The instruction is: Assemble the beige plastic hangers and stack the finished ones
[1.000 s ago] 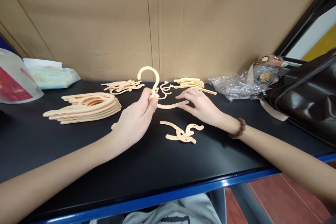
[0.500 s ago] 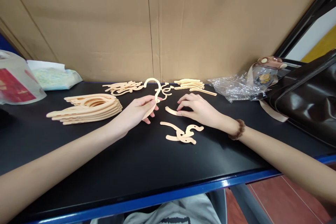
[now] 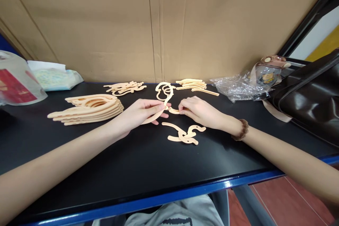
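My left hand [image 3: 144, 113] pinches a cream plastic hanger part with a curved hook [image 3: 170, 93] rising from it and one arm running down under the fingers. Close to its right, my right hand [image 3: 194, 109] is closed on the end of a short curved hanger arm [image 3: 174, 111]. That arm's free end points at the joint of the hooked part; whether they touch I cannot tell. Just in front of both hands, several loose hanger pieces [image 3: 182, 135] lie overlapping on the black table [image 3: 119, 173].
Stacked hangers [image 3: 90, 107] lie at left. Behind are piles of hooks [image 3: 124, 87] and straight arms [image 3: 192, 84], backed by a cardboard wall [image 3: 111, 24]. A tissue pack [image 3: 57, 76] stands far left; clear plastic wrap [image 3: 233, 88] and a dark bag [image 3: 309, 95] are at right.
My left hand has moved right with the hooked part. My right hand has lifted the short arm and tightened on it, so the two pieces are now close together.
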Tool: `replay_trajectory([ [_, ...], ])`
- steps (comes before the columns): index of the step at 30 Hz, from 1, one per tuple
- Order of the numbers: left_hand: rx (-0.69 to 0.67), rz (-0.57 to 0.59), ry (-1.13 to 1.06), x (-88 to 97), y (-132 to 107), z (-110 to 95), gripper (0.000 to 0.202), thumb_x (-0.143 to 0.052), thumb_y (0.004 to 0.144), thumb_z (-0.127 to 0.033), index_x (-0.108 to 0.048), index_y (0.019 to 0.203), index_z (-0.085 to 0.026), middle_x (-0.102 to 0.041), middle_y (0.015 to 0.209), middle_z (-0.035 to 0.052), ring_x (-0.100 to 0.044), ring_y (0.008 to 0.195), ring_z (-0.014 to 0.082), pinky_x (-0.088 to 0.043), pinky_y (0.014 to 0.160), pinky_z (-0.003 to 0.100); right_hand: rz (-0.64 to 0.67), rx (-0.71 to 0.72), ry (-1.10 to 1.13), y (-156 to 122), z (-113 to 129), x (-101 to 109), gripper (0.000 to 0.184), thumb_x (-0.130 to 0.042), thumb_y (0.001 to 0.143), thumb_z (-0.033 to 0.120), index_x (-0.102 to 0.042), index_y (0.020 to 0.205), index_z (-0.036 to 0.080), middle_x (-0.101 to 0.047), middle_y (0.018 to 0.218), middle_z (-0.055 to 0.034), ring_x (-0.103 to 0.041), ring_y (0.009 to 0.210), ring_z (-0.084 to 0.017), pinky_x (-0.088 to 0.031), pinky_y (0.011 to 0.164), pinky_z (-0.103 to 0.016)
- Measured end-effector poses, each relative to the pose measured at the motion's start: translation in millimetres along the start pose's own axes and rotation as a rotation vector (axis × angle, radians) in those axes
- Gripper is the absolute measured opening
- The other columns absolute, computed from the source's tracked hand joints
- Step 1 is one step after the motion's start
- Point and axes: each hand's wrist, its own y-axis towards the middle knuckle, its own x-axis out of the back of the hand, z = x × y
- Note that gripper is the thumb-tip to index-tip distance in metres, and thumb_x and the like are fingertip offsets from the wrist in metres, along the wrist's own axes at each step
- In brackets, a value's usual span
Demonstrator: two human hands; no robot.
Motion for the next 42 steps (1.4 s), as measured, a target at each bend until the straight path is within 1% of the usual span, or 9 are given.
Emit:
replay_trajectory([
  [7,0.033,0.089,0.039,-0.7,-1,0,0.031,-0.065,0.079,-0.046,-0.074,0.1,-0.025,-0.073,0.1,0.0043,-0.065,0.099,0.0208,-0.055,0.077,0.027,0.013,0.072,-0.061,-1,0,-1,0.02,-0.039,0.099,0.019,-0.052,0.084,0.017,-0.059,0.081,-0.0018,-0.049,0.073,-0.015,-0.036,0.081,-0.03],
  [12,0.014,0.128,0.101,2.8,1,2,0.032,-0.066,0.078,-0.046,-0.074,0.1,-0.024,-0.072,0.092,0.0028,-0.065,0.086,0.0188,-0.054,0.078,0.03,-0.013,0.088,-0.1,-2,5,0,0.02,-0.037,0.098,0.016,-0.049,0.081,0.018,-0.054,0.077,-0.0012,-0.044,0.07,-0.015,-0.035,0.075,-0.029],
  [15,0.026,0.164,0.105,6.0,1,2,0.034,-0.064,0.08,-0.044,-0.072,0.108,-0.026,-0.074,0.093,0.0028,-0.065,0.092,0.0193,-0.053,0.079,0.028,-0.016,0.102,-0.112,-2,6,0,0.02,-0.037,0.098,0.014,-0.048,0.082,0.018,-0.053,0.077,-0.0012,-0.044,0.07,-0.015,-0.035,0.076,-0.028],
  [22,0.061,0.218,0.091,10.9,1,4,0.034,-0.064,0.082,-0.043,-0.071,0.111,-0.028,-0.076,0.091,0.0039,-0.068,0.099,0.0189,-0.051,0.08,0.022,-0.04,0.108,-0.199,-1,5,-1,0.02,-0.037,0.099,0.021,-0.051,0.085,0.018,-0.056,0.079,-0.0024,-0.046,0.074,-0.017,-0.034,0.086,-0.032],
  [27,0.119,0.202,0.066,11.1,1,1,0.034,-0.064,0.081,-0.038,-0.07,0.112,-0.026,-0.075,0.094,0.006,-0.066,0.105,0.0228,-0.053,0.082,0.027,-0.054,0.1,-0.226,-1,7,2,0.02,-0.038,0.098,0.021,-0.052,0.085,0.018,-0.057,0.079,-0.0022,-0.048,0.074,-0.016,-0.033,0.092,-0.034],
  [30,0.105,0.224,0.058,13.3,1,2,0.036,-0.066,0.079,-0.039,-0.07,0.113,-0.025,-0.074,0.097,0.0066,-0.065,0.106,0.0248,-0.054,0.081,0.029,-0.072,0.111,-0.221,-1,7,3,0.019,-0.038,0.098,0.02,-0.053,0.086,0.018,-0.057,0.08,-0.002,-0.049,0.073,-0.016,-0.032,0.096,-0.036],
  [34,0.056,0.268,0.075,16.4,2,5,0.037,-0.067,0.079,-0.043,-0.07,0.113,-0.027,-0.075,0.095,0.0051,-0.066,0.103,0.022,-0.053,0.078,0.025,-0.095,0.126,-0.253,-1,8,4,0.019,-0.038,0.097,0.018,-0.054,0.086,0.018,-0.058,0.08,-0.0021,-0.05,0.074,-0.016,-0.03,0.099,-0.037],
  [38,0.025,0.232,0.103,12.5,3,4,0.031,-0.065,0.081,-0.041,-0.072,0.107,-0.026,-0.075,0.091,0.0037,-0.068,0.091,0.0191,-0.053,0.077,0.026,-0.119,0.155,-0.318,-2,9,4,0.022,-0.037,0.098,0.019,-0.055,0.086,0.017,-0.059,0.081,-0.0036,-0.05,0.075,-0.017,-0.031,0.099,-0.037],
  [42,-0.06,0.16,0.195,5.8,3,2,0.026,-0.062,0.08,-0.038,-0.074,0.097,-0.023,-0.074,0.082,0.0023,-0.068,0.08,0.0183,-0.053,0.074,0.028,-0.118,0.152,-0.285,-1,10,3,0.024,-0.036,0.099,0.019,-0.056,0.086,0.017,-0.059,0.079,-0.0029,-0.051,0.074,-0.017,-0.031,0.097,-0.037],
])
